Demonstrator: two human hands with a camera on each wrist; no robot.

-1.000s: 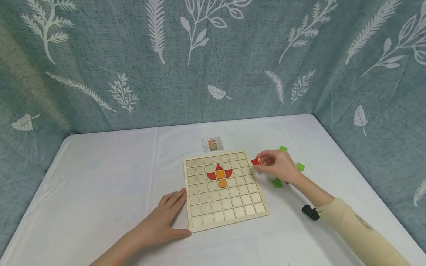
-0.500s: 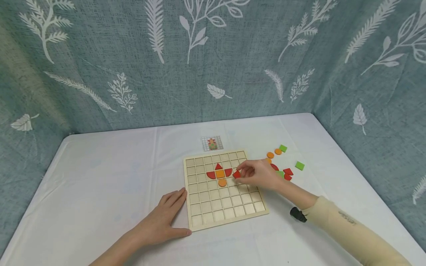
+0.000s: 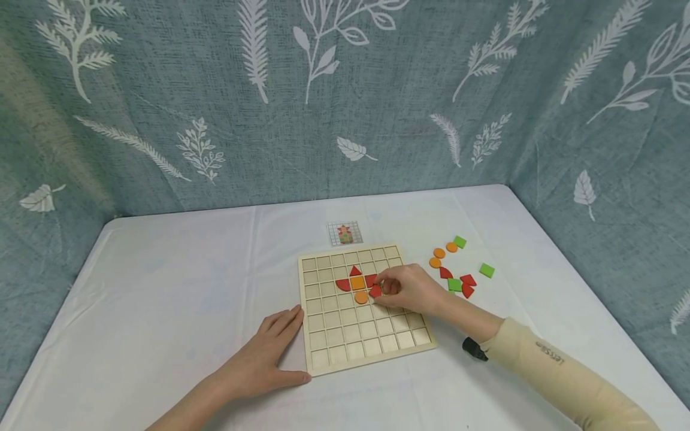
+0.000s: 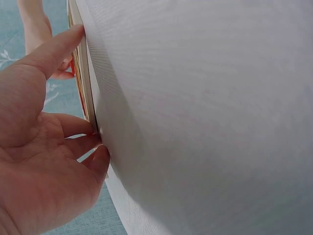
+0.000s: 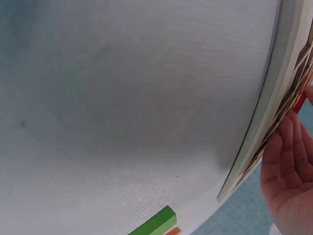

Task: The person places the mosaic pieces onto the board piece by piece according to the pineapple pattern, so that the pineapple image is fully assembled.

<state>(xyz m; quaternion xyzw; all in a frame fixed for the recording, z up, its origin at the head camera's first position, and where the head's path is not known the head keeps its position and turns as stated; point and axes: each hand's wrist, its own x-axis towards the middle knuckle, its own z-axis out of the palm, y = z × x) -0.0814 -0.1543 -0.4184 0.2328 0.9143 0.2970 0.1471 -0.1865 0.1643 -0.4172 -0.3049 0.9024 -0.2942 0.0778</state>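
My right hand (image 3: 406,287) pinches a red tile (image 3: 375,291) between thumb and fingers, low over the wooden grid board (image 3: 345,335), just right of an orange round tile (image 3: 361,297). In the right wrist view the red tile (image 5: 300,102) shows at the fingertips. Set in the grid are an orange square tile (image 3: 357,282), a red triangle tile (image 3: 355,271) above it and red curved tiles on its left (image 3: 342,285) and right (image 3: 370,279). My left hand (image 3: 264,359) rests on the table with straight fingers, its fingertips and thumb touching the board's left edge.
Loose tiles lie right of the board: orange rounds (image 3: 439,253), several red pieces (image 3: 445,273) and green squares (image 3: 487,270). A small clear card with a coloured pattern (image 3: 345,233) lies behind the board. A patterned curtain (image 3: 269,149) surrounds the white table (image 3: 178,287).
My right hand has carried the red tile leftward from beside the board's right edge to next to the orange round tile. The left hand stays at the board's edge.
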